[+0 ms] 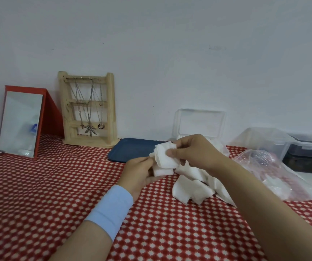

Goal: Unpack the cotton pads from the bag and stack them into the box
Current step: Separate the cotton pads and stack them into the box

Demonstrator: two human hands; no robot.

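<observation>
A small stack of white square cotton pads (165,160) is held above the table between both hands. My left hand (140,174) grips the stack from below and the left. From the right, my right hand (192,149) pinches its top with thumb and fingers. A loose heap of more cotton pads (192,187) lies on the tablecloth just right of the hands. The crumpled clear plastic bag (272,172) lies further right, with some white pads showing through it. The clear box (198,123) stands open behind the hands, its lid raised against the wall.
A dark blue tray (130,149) lies flat behind the left hand. A wooden necklace stand (89,108) and a red-framed mirror (21,121) stand at the back left. Clear storage containers (275,142) sit at the back right. Red patterned tablecloth (57,194) covers the table.
</observation>
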